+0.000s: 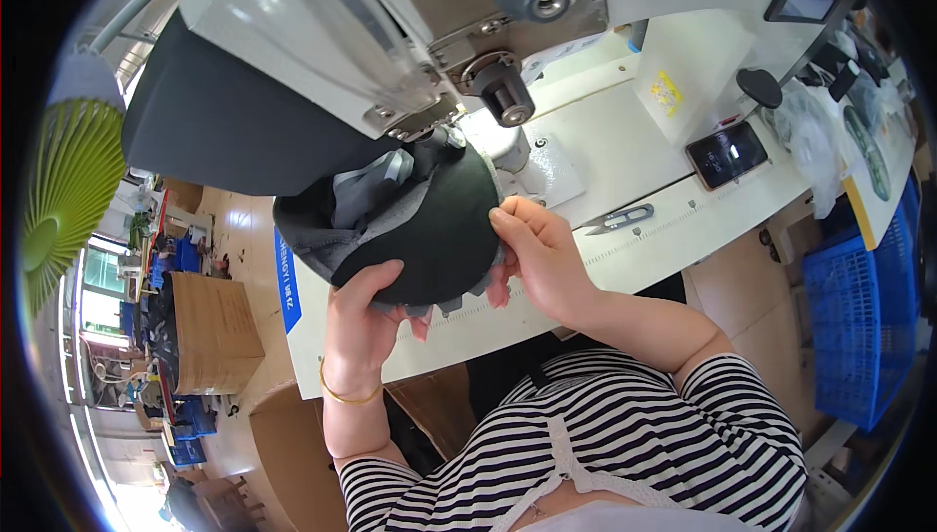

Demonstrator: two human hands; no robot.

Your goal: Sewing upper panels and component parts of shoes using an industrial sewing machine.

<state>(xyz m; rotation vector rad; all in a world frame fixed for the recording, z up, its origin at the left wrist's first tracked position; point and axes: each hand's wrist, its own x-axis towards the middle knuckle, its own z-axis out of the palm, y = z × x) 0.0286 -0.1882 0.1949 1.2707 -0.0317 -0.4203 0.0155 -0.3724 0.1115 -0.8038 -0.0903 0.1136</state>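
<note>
Under the sewing machine head (390, 34), a black fabric piece (434, 229) is held by 2 hands.

The piece is pinched at its lower left edge by the left hand (366, 312), thumb on top and fingers closed beneath, and at its right edge by the right hand (537, 249), fingers curled shut on the rim; its top is tucked under what appears to be the presser foot, though the needle area is hidden. For a clean seam, the curved edge should be fed evenly, kept taut and flat, with fingertips held clear. Thread snips (620, 218) lie on the white table (664, 239).
</note>
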